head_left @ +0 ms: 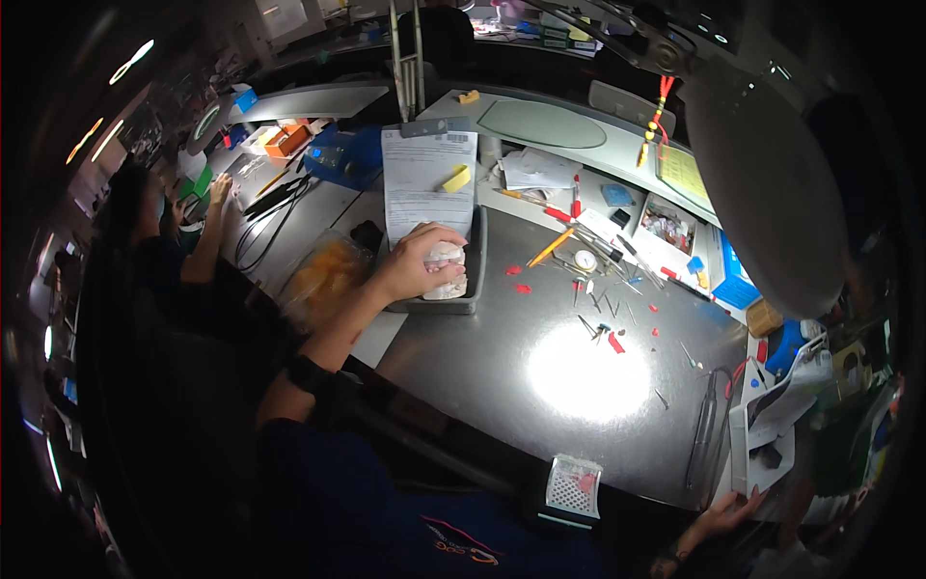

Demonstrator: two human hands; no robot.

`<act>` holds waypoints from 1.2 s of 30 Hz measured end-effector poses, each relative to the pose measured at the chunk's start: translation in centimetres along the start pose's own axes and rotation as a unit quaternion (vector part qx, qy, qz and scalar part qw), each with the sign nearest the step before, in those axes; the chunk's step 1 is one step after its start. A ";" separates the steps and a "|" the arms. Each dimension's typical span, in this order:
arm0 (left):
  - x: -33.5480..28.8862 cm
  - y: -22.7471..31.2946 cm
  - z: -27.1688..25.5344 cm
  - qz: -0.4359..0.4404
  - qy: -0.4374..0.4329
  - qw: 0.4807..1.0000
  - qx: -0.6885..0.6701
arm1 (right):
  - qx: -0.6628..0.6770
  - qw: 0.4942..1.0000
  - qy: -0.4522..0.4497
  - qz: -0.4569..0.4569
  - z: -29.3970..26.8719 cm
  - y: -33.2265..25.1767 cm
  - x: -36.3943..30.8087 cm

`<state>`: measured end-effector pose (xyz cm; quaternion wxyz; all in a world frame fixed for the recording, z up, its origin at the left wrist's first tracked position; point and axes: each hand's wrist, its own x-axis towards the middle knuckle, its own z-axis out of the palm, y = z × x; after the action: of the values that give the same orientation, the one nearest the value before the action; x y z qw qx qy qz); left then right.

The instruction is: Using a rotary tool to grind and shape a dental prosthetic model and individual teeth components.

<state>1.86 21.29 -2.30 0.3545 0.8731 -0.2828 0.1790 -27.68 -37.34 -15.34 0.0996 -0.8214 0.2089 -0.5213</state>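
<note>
One whitish cast (447, 286) sits in the left hand (417, 261), which is curled over it at the front end of the grey tray (439, 307); from where I stand, I can't tell whether it rests on the tray's floor. I'd say a steady, light hold on its broad sides serves best, since it looks likely to chip if knocked against the tray's rim. At the back of the tray stands a printed sheet (424, 183). Left of the tray, a clear bag (355, 253) holds orange pieces (328, 272). Well right of the tray, the right hand (727, 515) is at a white bin (740, 449) containing papers (777, 417); its grip I can't make out.
</note>
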 end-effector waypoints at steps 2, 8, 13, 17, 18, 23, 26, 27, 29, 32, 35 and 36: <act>-0.3 -0.2 -0.1 -0.021 -0.009 1.000 -0.020 | 0.055 0.996 -0.021 0.063 -0.4 1.5 -1.0; -1.8 0.1 -0.5 -0.083 0.062 0.992 0.065 | 0.130 0.982 -0.040 0.130 0.8 2.5 -0.7; -1.1 2.1 -1.4 -0.263 0.001 0.960 0.092 | 0.097 0.994 -0.003 0.052 0.3 -0.4 -0.9; -1.7 1.2 -1.2 -0.205 0.013 0.978 0.018 | 0.102 0.992 -0.005 0.073 0.3 -1.2 -1.1; -1.9 0.6 -1.2 -0.168 0.020 0.985 0.015 | 0.102 0.994 0.007 0.050 0.4 -1.3 -1.2; -1.3 -1.3 -1.0 -0.054 -0.014 0.998 -0.006 | 0.079 0.996 0.009 0.034 -0.3 -1.2 -0.9; -2.1 -2.7 -1.5 -0.031 -0.014 0.999 -0.016 | 0.048 0.998 0.001 0.034 -0.6 -2.6 -0.5; -2.8 -3.2 -2.2 -0.082 -0.043 0.993 -0.076 | 0.042 0.998 -0.016 0.044 0.0 -3.3 -0.6; -2.8 -3.4 -2.2 -0.076 -0.060 0.995 -0.034 | 0.099 0.994 -0.012 0.046 0.1 -4.3 -0.1; -0.9 -2.4 -1.8 -0.120 -0.178 0.977 0.000 | 0.041 0.998 0.018 0.037 -0.9 -2.9 -0.2; -2.0 -2.2 -2.8 -0.120 -0.186 0.973 0.072 | 0.123 0.983 -0.027 0.132 0.0 -0.2 -0.4; -2.4 -1.9 -3.5 -0.106 -0.170 0.977 0.074 | 0.123 0.982 -0.028 0.141 0.2 -0.4 -0.5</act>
<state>0.83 25.83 -2.15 0.2527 0.9397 -0.2302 0.0100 -27.57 -36.82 -15.70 0.2781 -0.7796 0.2540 -0.5004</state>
